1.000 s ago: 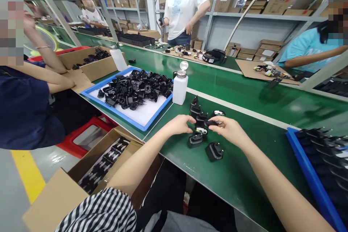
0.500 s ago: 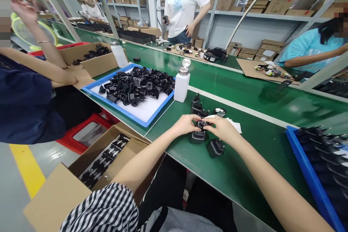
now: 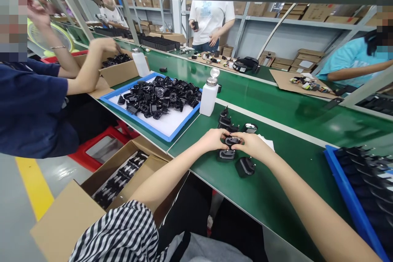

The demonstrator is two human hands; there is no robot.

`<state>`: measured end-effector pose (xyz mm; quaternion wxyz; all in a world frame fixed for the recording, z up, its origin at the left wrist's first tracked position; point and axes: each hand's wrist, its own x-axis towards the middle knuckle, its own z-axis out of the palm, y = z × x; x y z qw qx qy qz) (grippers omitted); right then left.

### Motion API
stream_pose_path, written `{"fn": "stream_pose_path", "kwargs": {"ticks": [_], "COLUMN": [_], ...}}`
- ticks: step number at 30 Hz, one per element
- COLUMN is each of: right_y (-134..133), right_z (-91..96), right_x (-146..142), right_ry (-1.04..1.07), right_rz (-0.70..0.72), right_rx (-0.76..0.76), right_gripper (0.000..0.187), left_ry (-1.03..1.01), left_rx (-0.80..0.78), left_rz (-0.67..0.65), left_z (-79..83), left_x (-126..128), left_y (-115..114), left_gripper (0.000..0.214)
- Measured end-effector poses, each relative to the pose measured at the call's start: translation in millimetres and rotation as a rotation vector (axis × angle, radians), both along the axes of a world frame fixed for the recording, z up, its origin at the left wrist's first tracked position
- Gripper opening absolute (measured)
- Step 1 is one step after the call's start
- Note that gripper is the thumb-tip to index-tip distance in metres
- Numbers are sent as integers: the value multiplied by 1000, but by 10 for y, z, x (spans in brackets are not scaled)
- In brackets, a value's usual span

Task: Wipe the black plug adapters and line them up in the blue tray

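My left hand (image 3: 212, 139) and my right hand (image 3: 251, 144) meet over the green bench, fingers pinched together on one small black plug adapter (image 3: 232, 141) held between them. Directly under it another black adapter (image 3: 226, 155) lies on the bench, and a third (image 3: 245, 166) sits just to its right. Behind my hands stands a short row of more black adapters (image 3: 225, 119) and one with a shiny face (image 3: 250, 127). A white cloth (image 3: 266, 142) shows beside my right hand.
A white pump bottle (image 3: 208, 95) stands next to a blue tray (image 3: 147, 127) heaped with black adapters. A second blue tray (image 3: 353, 196) lies at the right. An open cardboard box (image 3: 73, 208) sits by my left elbow. A person in dark blue (image 3: 30, 110) sits left; other people work beyond.
My hands have come together, from apart over the adapters to both gripping one adapter. The person at the left has reached an arm out to the cardboard box behind the tray.
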<state>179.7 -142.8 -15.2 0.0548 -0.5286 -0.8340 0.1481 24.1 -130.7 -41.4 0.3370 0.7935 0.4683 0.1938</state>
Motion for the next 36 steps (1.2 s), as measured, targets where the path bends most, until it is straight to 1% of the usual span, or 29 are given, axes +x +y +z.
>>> {"fn": "stream_pose_path", "kwargs": {"ticks": [2, 5, 7, 11, 13, 15, 18, 21, 23, 25, 26, 28, 29, 30, 31, 32, 34, 35, 36], "right_y": [18, 59, 89, 134, 146, 154, 157, 150, 156, 207, 262, 457, 602, 778, 980, 1201, 1651, 1858, 2039], "right_z": [15, 31, 45, 84, 88, 71, 8, -19, 46, 189, 278, 443, 498, 524, 516, 476, 317, 218, 119], "right_x": [7, -1, -17, -34, -24, -5, 22, 42, 75, 146, 195, 307, 357, 395, 417, 420, 380, 351, 326], "right_ry": [1, -53, -92, -114, -79, -11, 72, 95, 42, -14, -30, -53, -72, -100, -131, -154, -175, -177, -176], "right_rz": [-18, -11, 3, 52, 51, 31, 7, 21, 61, 85, 72, -3, -61, -127, -193, -254, -346, -380, -407], "right_rx": [-28, -51, -63, -117, -146, -180, -250, -275, -258, -248, -246, -228, -196, -149, -96, -44, 11, 23, 33], "right_gripper": [33, 23, 21, 15, 13, 15, 21, 26, 29, 29, 27, 19, 17, 17, 20, 24, 40, 48, 55], "left_ry": [131, 319, 386, 511, 546, 569, 593, 570, 534, 498, 453, 292, 178, 78, 9, -37, -67, -61, -48], "left_rx": [57, 125, 130, 111, 95, 72, 32, 16, 8, -3, -14, -62, -101, -149, -193, -220, -233, -226, -219], "left_rz": [-45, -83, -92, -140, -172, -190, -174, -158, -155, -142, -128, -107, -114, -141, -129, -69, 59, 108, 143], "left_z": [65, 178, 255, 405, 469, 513, 524, 470, 418, 359, 325, 232, 169, 96, 15, -70, -224, -284, -328], "left_x": [3, 42, 90, 194, 234, 269, 320, 313, 220, 37, -78, -302, -383, -430, -435, -398, -235, -134, -38], "left_y": [7, 22, 32, 50, 58, 63, 75, 94, 98, 71, 36, -85, -171, -266, -365, -459, -601, -640, -655], "left_gripper": [47, 31, 24, 24, 27, 30, 35, 34, 30, 30, 32, 46, 59, 73, 85, 93, 102, 101, 95]}}
